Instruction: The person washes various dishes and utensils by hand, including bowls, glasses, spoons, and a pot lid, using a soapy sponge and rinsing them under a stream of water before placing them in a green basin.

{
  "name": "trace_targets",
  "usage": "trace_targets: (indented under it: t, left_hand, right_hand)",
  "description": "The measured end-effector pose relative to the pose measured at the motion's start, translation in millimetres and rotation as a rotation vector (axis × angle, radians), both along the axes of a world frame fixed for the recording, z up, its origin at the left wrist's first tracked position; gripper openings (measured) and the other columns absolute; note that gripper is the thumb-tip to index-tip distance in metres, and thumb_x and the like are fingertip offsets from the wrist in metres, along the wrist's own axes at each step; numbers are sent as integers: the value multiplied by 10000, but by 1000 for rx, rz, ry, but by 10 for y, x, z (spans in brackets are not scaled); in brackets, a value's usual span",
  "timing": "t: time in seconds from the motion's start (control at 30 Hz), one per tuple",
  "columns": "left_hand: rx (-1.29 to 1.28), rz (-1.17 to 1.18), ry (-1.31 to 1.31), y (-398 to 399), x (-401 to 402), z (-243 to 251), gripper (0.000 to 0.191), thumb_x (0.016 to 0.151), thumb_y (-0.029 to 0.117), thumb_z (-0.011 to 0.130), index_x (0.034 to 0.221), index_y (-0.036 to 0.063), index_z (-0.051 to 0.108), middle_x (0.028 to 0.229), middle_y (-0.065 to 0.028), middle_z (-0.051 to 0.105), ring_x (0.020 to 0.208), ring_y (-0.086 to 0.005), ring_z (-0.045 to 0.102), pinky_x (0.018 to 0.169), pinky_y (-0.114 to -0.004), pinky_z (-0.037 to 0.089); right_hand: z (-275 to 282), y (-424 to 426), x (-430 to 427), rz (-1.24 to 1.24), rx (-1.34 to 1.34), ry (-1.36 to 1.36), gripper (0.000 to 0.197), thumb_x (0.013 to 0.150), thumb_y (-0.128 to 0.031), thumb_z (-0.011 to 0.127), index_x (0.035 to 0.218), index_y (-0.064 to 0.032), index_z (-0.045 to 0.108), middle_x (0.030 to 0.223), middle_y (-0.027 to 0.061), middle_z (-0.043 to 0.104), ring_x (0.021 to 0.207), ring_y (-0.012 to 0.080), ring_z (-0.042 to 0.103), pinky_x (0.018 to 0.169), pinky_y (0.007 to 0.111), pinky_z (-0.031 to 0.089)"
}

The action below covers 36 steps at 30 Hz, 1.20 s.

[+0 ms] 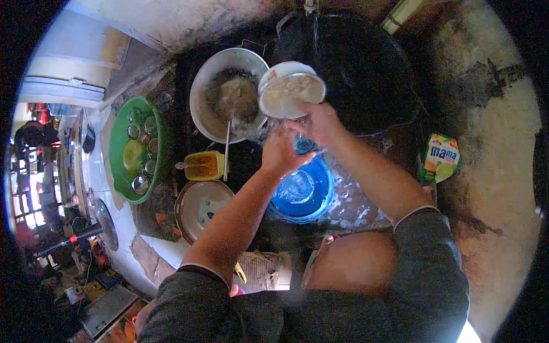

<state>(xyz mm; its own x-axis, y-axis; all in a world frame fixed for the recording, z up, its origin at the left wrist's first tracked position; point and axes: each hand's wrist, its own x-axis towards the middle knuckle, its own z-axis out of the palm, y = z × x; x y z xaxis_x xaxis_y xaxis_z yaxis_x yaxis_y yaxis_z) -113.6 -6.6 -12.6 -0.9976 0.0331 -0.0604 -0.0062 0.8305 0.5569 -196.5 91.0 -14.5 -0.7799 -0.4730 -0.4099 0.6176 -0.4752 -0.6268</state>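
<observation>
My right hand (pixel 321 124) grips the rim of a white enamel bowl (pixel 289 92), which is tilted with its mouth towards me. Close below it is my left hand (pixel 283 152), wet, with its thumb stretched out. Splashing water blurs its fingers, and I cannot tell whether they hold anything. Between the hands shows a small blue thing (pixel 303 144), partly hidden. Beneath them stands a blue plastic basin (pixel 324 195) of foamy water. To the left of the bowl, a large metal pot (pixel 201 92) contains murky water and a long-handled ladle (pixel 227 150).
Further left are a green tub (pixel 159 171) with several metal-rimmed items, a yellow container (pixel 203 165) of brown liquid and a pale round dish (pixel 201 201). A large black pan (pixel 360 77) lies under a running tap (pixel 309 6). A Mama detergent packet (pixel 441 156) rests by the right wall.
</observation>
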Motion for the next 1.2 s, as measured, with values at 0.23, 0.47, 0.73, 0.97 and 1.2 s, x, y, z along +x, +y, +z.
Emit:
trace_targets:
  t: [0.23,0.47,0.73,0.97,1.2]
  left_hand:
    - [617,114,-22,-362,109,-395,560,649,342,639,1115,95,450,1125,-97,463,975,-264,481,811,-394,378]
    - [1589,610,-536,-337,320,-393,495,745,514,473,1009,95,489,852,-55,570,764,-173,566,602,-334,479]
    - [1753,530,-967,-326,531,-569,643,705,614,450,1037,65,492,944,-102,562,833,-245,558,735,-399,453]
    - [1672,410,-882,-90,579,-21,685,670,658,458,1066,100,493,1060,-67,525,916,-227,536,778,-418,434]
    - [2176,580,-716,33,738,352,658,713,537,532,1202,172,284,1153,-103,446,1061,-273,423,848,-435,391]
  right_hand:
    - [254,-128,34,285,-223,467,341,722,-95,565,1058,-67,513,1052,64,532,950,152,503,815,293,410]
    - [-226,701,-569,-162,770,321,466,759,-91,520,1187,-45,343,1063,138,489,811,237,568,555,312,528]
    - [-122,606,-214,-185,1392,1473,447,789,-264,521,1150,-38,386,1162,182,428,1093,321,401,917,374,330]
    - [134,141,433,708,547,226,234,819,-250,499,900,-39,561,822,67,568,742,150,518,710,265,416]
    - [-167,417,204,-16,747,608,189,822,-205,482,867,-40,563,791,29,555,735,108,487,671,231,389]
